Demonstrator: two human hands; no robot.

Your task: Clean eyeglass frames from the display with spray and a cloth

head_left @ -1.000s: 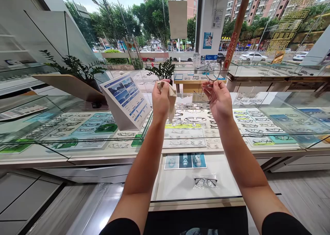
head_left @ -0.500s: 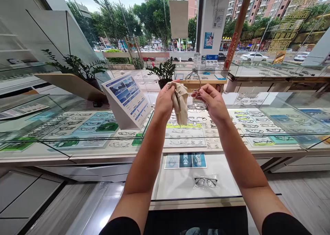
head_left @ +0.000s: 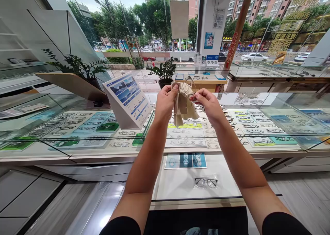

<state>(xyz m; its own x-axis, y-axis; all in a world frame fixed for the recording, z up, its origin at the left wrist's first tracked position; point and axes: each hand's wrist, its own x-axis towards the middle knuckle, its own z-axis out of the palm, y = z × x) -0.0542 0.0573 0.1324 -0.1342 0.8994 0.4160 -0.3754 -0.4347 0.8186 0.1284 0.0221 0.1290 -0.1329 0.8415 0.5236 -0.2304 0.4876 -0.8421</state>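
Held up over the glass display case, a beige cloth [head_left: 181, 106] hangs from my left hand [head_left: 166, 99], its thumb pressing the top of the fabric. My right hand [head_left: 208, 103] pinches a pair of thin-framed eyeglasses [head_left: 190, 87] with thumb and fingers. One rim of the eyeglasses lies against or just in front of the cloth's upper right side; I cannot tell whether they touch. The cloth and fingers hide part of the frame.
The glass display case [head_left: 82, 143] holds several rows of eyeglasses. On it stands a desk calendar [head_left: 129, 100], left of my hands. Dark-framed glasses [head_left: 205, 182] lie on the lower white surface near me. A potted plant [head_left: 163, 71] stands beyond my hands.
My right hand has moved left with the eyeglasses, bringing them up to the cloth. The cloth has spread wider and hangs more to the right below my left hand.
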